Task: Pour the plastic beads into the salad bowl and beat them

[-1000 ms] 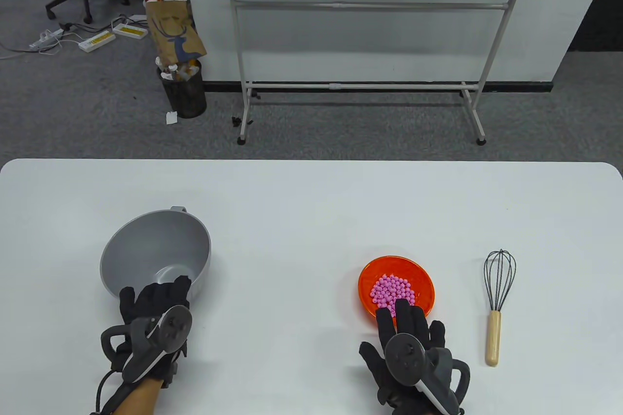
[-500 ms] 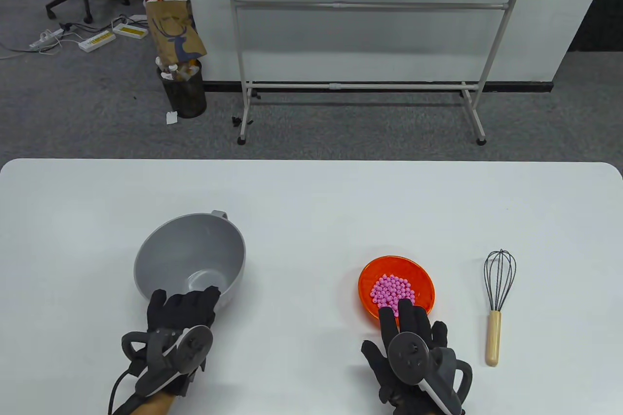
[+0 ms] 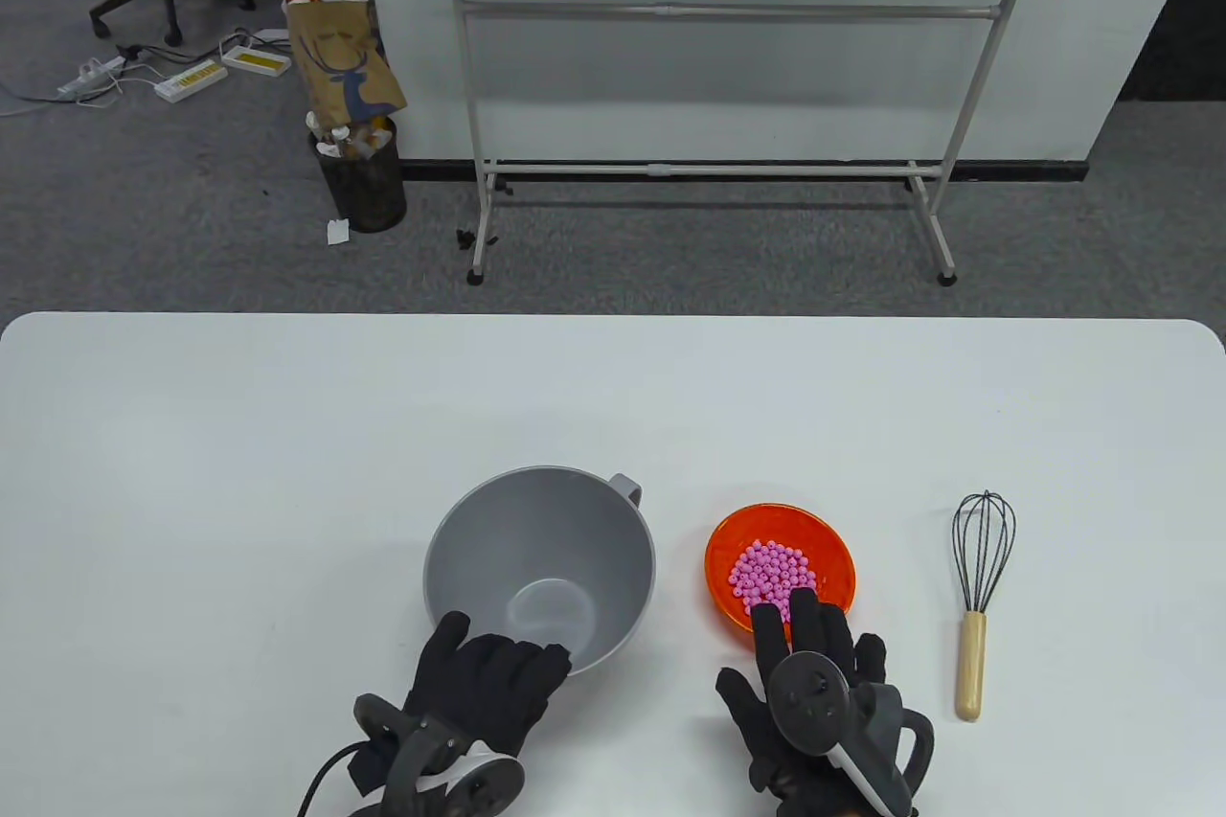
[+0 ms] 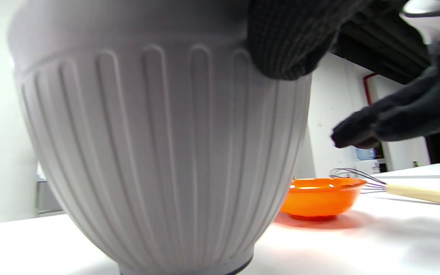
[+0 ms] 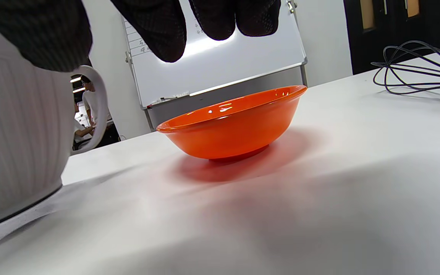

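Note:
The grey salad bowl [image 3: 575, 520] stands near the table's front middle, its small handle pointing to the far right. My left hand [image 3: 493, 669] grips its near rim, fingers curled over the edge; in the left wrist view a gloved finger [image 4: 285, 46] lies on the ribbed outer wall [image 4: 159, 152]. Just right of it sits the orange bowl [image 3: 835, 541] holding pink plastic beads [image 3: 771, 568]. My right hand [image 3: 814, 640] hovers over that bowl's near rim with straight fingers [image 5: 212, 19], holding nothing. The whisk [image 3: 981, 568] lies further right.
The white table [image 3: 287, 415] stretches left and back of the bowls. The grey bowl [image 5: 13, 145] and the orange bowl [image 5: 235, 130] stand close, a narrow gap between them. Beyond the table are a whiteboard stand [image 3: 709, 89] and a waste bin [image 3: 362, 175].
My left hand has dragged the grey bowl from the left side of the table rightward and nearer, up beside the orange bowl. The right hand has barely moved.

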Demonstrator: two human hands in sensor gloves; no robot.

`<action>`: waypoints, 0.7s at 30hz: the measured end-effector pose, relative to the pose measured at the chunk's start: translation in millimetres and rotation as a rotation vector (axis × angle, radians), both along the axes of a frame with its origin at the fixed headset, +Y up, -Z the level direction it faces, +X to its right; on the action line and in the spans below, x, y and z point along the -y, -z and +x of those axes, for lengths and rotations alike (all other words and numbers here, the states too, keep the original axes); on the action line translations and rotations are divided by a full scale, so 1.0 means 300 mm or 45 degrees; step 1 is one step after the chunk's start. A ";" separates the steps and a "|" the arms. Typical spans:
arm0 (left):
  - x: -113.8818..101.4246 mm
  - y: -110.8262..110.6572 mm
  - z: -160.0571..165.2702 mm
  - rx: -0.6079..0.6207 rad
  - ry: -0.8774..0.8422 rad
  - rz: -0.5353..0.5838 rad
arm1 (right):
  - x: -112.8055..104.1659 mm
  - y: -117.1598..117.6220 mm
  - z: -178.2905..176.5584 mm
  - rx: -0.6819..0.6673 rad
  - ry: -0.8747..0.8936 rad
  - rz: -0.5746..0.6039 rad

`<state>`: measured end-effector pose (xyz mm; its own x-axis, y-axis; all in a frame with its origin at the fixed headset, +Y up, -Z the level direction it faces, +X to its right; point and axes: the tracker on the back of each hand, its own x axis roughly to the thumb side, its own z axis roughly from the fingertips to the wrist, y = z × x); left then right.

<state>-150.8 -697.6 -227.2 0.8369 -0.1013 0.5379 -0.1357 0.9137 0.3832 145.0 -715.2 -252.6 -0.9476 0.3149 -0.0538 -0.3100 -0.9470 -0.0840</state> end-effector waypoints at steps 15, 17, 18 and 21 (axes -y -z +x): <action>0.025 0.002 0.019 0.032 0.095 -0.076 | 0.003 0.001 -0.004 -0.006 -0.005 -0.011; 0.012 0.008 0.004 0.017 0.065 -0.099 | 0.002 0.001 -0.003 -0.006 0.002 -0.010; 0.004 0.011 -0.005 0.014 0.049 -0.116 | 0.002 0.001 -0.003 -0.005 0.004 -0.009; -0.034 0.023 -0.052 -0.049 -0.048 -0.121 | 0.002 0.001 -0.002 -0.003 0.007 -0.007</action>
<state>-166.5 -687.3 -234.3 0.8594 -0.0191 0.5110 -0.1577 0.9407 0.3003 144.4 -715.8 -252.9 -0.9460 0.3197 -0.0535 -0.3151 -0.9458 -0.0785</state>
